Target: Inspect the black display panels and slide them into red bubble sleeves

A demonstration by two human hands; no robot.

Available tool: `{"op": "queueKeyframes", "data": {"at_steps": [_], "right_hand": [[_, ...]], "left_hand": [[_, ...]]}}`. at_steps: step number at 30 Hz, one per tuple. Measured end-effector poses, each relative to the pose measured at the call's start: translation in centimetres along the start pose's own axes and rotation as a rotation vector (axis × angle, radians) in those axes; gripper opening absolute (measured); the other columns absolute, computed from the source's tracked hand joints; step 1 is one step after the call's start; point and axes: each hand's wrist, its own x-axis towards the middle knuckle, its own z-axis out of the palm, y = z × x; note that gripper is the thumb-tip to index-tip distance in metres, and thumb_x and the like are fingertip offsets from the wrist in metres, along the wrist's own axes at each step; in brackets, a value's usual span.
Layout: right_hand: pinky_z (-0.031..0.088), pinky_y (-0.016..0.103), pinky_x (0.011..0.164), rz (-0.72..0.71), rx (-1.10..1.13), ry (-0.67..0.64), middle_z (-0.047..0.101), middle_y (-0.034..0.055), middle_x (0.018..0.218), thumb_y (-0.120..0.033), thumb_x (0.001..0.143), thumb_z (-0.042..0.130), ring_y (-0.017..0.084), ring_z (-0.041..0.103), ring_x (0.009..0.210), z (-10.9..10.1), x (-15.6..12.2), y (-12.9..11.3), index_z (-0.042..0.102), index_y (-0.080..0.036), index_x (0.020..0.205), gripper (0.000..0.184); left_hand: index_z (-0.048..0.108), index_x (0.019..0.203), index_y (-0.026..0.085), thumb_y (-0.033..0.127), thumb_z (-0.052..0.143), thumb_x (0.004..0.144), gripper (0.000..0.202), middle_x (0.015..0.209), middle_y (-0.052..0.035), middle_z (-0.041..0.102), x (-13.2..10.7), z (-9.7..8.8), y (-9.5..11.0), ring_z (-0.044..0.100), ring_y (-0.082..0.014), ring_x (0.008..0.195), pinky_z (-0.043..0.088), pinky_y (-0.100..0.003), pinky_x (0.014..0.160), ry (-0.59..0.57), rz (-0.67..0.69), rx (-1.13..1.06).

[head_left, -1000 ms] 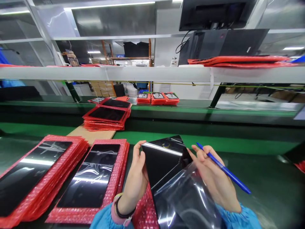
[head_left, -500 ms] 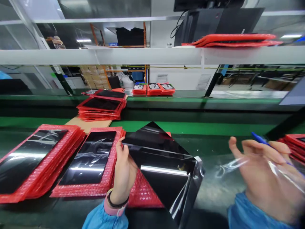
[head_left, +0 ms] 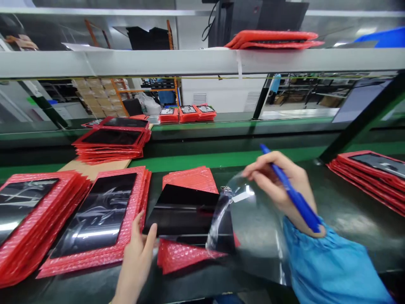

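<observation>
A glossy black screen panel (head_left: 186,215) lies slanted over red bubble-wrap bags (head_left: 190,179). At its left edge, my left hand (head_left: 136,253) grips it with thumb and fingers. My right hand (head_left: 281,185) pinches a sheet of clear film (head_left: 259,228) between thumb and fingertips; a blue pen (head_left: 287,190) is tucked across that hand. The film hangs down, curling over the panel's right end, with a small white tab (head_left: 243,196) on it. Left of my left hand, another black panel (head_left: 98,211) rests on a stack of red bubble-wrap bags.
A further stack of red bags with a film-covered panel (head_left: 22,207) stands at far left. Behind sits a red pile (head_left: 114,141) on cardboard (head_left: 95,169). More red bags (head_left: 370,177) lie at right. A white shelf rail (head_left: 142,63) crosses above, with red packs (head_left: 272,39) on it.
The panel has turned and come down flatter over the red bags. My right hand has moved left, bringing the clear film over the panel's right end. The view has shifted right.
</observation>
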Motion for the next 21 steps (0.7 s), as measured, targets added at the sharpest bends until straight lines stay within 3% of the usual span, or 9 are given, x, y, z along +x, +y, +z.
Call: {"op": "queueKeyframes", "data": {"at_steps": [2, 4, 5, 7, 9, 11, 14, 17, 21], "right_hand": [[0.05, 0.022, 0.063, -0.004, -0.033, -0.171, 0.071, -0.0018, 0.079, -0.003, 0.08, 0.054, 0.014, 0.067, 0.071, 1.4, 0.2, 0.0, 0.056, -0.021, 0.084, 0.019], [0.048, 0.021, 0.061, -0.039, -0.035, -0.293, 0.071, -0.0021, 0.078, 0.0, 0.079, 0.052, 0.012, 0.066, 0.068, 2.9, 0.3, 0.2, 0.056, -0.02, 0.085, 0.021], [0.048, 0.02, 0.061, -0.065, -0.032, -0.342, 0.071, -0.0022, 0.078, 0.001, 0.078, 0.051, 0.011, 0.066, 0.066, 3.7, 0.2, 0.2, 0.057, -0.02, 0.085, 0.022], [0.047, 0.019, 0.061, -0.119, -0.05, -0.414, 0.069, -0.0028, 0.076, 0.002, 0.078, 0.051, 0.01, 0.064, 0.064, 5.1, 0.0, 0.2, 0.059, -0.018, 0.086, 0.024], [0.048, 0.018, 0.061, -0.17, -0.097, -0.429, 0.068, -0.0027, 0.073, 0.003, 0.079, 0.05, 0.009, 0.063, 0.062, 6.0, -0.6, 0.1, 0.062, -0.017, 0.087, 0.025], [0.05, 0.021, 0.069, -0.215, -0.146, -0.393, 0.071, 0.0007, 0.081, 0.0, 0.082, 0.051, 0.012, 0.067, 0.072, 5.9, -1.4, 0.1, 0.064, -0.017, 0.093, 0.024], [0.043, 0.031, 0.102, -0.194, -0.204, -0.182, 0.066, 0.0065, 0.118, -0.013, 0.087, 0.06, 0.02, 0.059, 0.115, 3.9, -3.5, 1.3, 0.061, -0.022, 0.112, 0.026], [0.034, 0.039, 0.113, 0.067, -0.114, 0.082, 0.056, 0.0034, 0.136, -0.022, 0.086, 0.065, 0.022, 0.048, 0.129, 1.4, -6.4, 4.1, 0.052, -0.032, 0.126, 0.043], [0.038, 0.042, 0.11, 0.391, 0.177, 0.079, 0.045, 0.0056, 0.146, -0.03, 0.081, 0.07, 0.023, 0.045, 0.132, -0.2, -10.1, 7.5, 0.043, -0.034, 0.131, 0.057]], "left_hand": [[0.048, 0.129, 0.023, 0.06, 0.059, 0.074, 0.068, 0.05, 0.0027, 0.06, 0.0, -2.1, 0.8, 0.061, -0.0264, 0.046, 0.044, -0.035, 0.055, -0.028, -0.044, 0.388], [0.053, 0.125, 0.02, 0.065, 0.052, 0.074, 0.068, 0.056, -0.0014, 0.064, -0.4, -2.9, 2.0, 0.062, -0.0265, 0.049, 0.047, -0.036, 0.055, -0.08, -0.049, 0.475], [0.054, 0.124, 0.019, 0.067, 0.05, 0.074, 0.069, 0.066, -0.0042, 0.069, -0.8, -2.8, 2.7, 0.065, -0.0262, 0.057, 0.05, -0.036, 0.06, -0.099, 0.006, 0.377], [0.05, 0.128, 0.021, 0.064, 0.056, 0.075, 0.069, 0.095, -0.0086, 0.072, -1.9, -1.6, 4.1, 0.069, -0.0253, 0.082, 0.054, -0.034, 0.074, -0.261, 0.135, 0.1], [0.049, 0.127, 0.023, 0.055, 0.065, 0.074, 0.063, 0.104, -0.0075, 0.071, -3.0, 0.0, 5.1, 0.068, -0.0224, 0.089, 0.054, -0.03, 0.078, -0.442, 0.164, -0.075], [0.057, 0.112, 0.023, 0.047, 0.067, 0.077, 0.043, 0.088, -0.0037, 0.072, -3.7, 1.2, 5.6, 0.069, -0.0184, 0.076, 0.055, -0.025, 0.073, -0.461, 0.154, -0.1], [0.063, 0.088, 0.021, 0.043, 0.065, 0.079, 0.023, 0.075, -0.0026, 0.071, -3.3, 1.3, 5.4, 0.067, -0.0162, 0.065, 0.055, -0.022, 0.064, -0.364, 0.242, -0.049], [0.065, 0.086, 0.021, 0.041, 0.068, 0.078, 0.022, 0.079, -0.0037, 0.072, -2.1, 0.1, 4.9, 0.067, -0.0165, 0.064, 0.056, -0.023, 0.06, -0.304, 0.303, -0.053], [0.066, 0.082, 0.02, 0.038, 0.073, 0.073, 0.022, 0.073, -0.0028, 0.071, -0.8, -1.2, 4.8, 0.064, -0.0145, 0.057, 0.054, -0.02, 0.055, -0.264, 0.259, -0.11]]}}
